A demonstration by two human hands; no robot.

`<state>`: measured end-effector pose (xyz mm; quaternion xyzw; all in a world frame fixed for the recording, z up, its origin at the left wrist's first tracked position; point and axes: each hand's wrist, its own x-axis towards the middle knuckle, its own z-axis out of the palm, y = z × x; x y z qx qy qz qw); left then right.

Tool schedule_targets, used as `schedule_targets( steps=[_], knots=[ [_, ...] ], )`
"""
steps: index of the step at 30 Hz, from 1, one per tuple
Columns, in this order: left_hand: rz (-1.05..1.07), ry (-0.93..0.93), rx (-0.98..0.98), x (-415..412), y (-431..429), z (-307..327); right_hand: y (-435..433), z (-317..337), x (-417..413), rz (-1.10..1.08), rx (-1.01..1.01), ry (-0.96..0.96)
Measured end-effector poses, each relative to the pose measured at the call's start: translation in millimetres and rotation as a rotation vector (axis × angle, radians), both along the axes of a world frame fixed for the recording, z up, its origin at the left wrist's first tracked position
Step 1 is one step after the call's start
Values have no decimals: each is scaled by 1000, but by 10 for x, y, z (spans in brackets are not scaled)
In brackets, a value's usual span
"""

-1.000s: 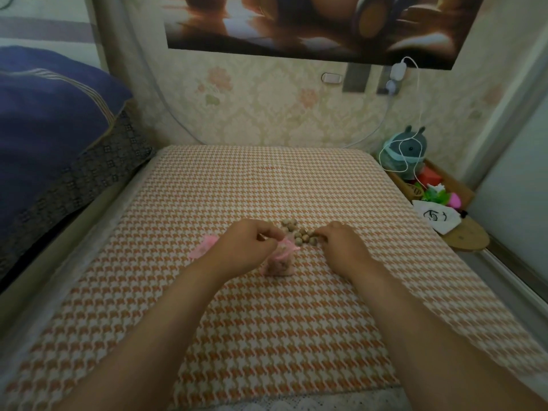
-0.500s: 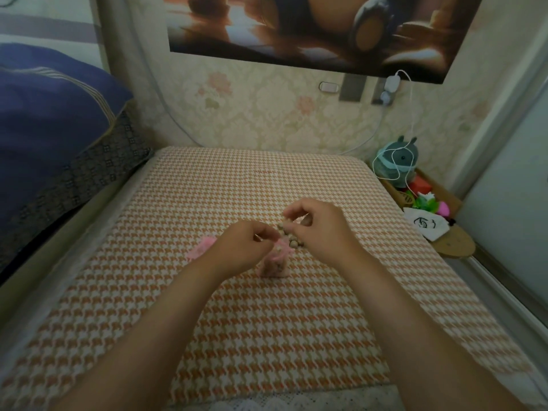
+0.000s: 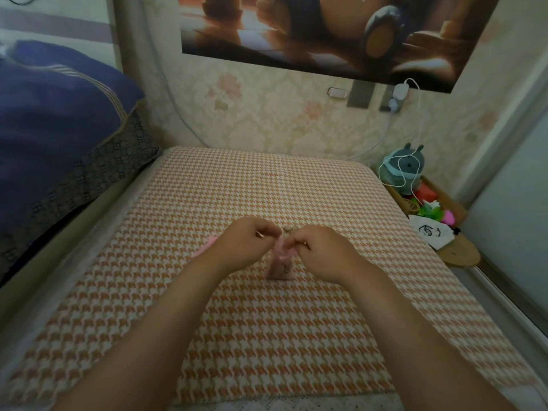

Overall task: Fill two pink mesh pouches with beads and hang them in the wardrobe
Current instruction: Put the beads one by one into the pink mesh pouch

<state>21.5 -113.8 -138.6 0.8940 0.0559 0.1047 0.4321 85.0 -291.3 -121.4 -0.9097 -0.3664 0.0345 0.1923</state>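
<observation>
Hands (image 3: pixel 252 244) pinch pouch (image 3: pixel 280 262) on houndstooth cushion (image 3: pixel 267 336).

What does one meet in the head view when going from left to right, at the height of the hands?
Second pink pouch, partly hidden → left hand → pink pouch with beads, pinched at its top by both hands → right hand → white bag with a drawing beside the checked surface.

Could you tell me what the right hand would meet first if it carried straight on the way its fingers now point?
The right hand points leftward, its fingertips already pinching the top of the pink mesh pouch. Straight beyond that, it would probably meet the left hand, though depth is uncertain.
</observation>
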Motion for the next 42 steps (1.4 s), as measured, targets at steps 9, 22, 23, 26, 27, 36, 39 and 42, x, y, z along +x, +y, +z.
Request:
schedule_targets(
  steps=[9, 22, 23, 26, 27, 36, 39, 42],
  knots=[
    [177, -32, 159, 234, 246, -239, -17, -13, 33, -56, 52, 46],
    [37, 33, 512, 579, 328, -601, 0, -40, 92, -31, 49, 0],
    [50, 17, 504, 571, 315, -593, 2, -37, 90, -31, 45, -3],
    [74, -15, 512, 571, 282, -599, 9, -28, 69, -30, 51, 2],
    [74, -20, 500, 576, 277, -612, 7, -26, 61, -30, 56, 3],
    [62, -147, 66, 439, 139, -342, -33, 22, 18, -33, 53, 23],
    [8, -195, 32, 333, 22, -114, -31, 3, 32, -46, 21, 25],
    [-45, -168, -2, 231, -32, 4, -53, 5, 33, -54, 8, 42]
  ],
)
